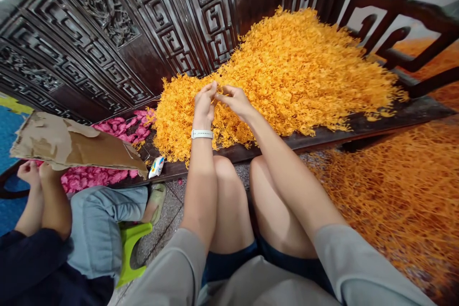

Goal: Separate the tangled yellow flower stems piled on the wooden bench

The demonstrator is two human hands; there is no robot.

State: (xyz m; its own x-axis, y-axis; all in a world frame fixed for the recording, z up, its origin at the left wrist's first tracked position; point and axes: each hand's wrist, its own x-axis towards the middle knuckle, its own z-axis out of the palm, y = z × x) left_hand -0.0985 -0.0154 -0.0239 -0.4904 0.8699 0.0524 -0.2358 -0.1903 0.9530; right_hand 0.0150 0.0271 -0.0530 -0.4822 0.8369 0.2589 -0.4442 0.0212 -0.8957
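A large heap of yellow-orange plastic flower pieces (pixel 297 71) lies along a dark carved wooden bench (pixel 322 134). Over the heap's near left part, my left hand (pixel 205 100), with a white band on its wrist, has its fingers curled together at the tips. My right hand (pixel 234 100) meets it from the right, thumb and fingers pinched near the left fingertips. A small yellow piece seems to sit between the fingertips of both hands, though it blends into the heap behind.
At left, a person in jeans (pixel 96 220) sits with hands by a cardboard piece (pixel 79 141) and pink flower pieces (pixel 89 178). A small white packet (pixel 157 167) lies on the bench. Orange strands (pixel 394 191) cover the floor at right. A green stool (pixel 132 248) stands lower left.
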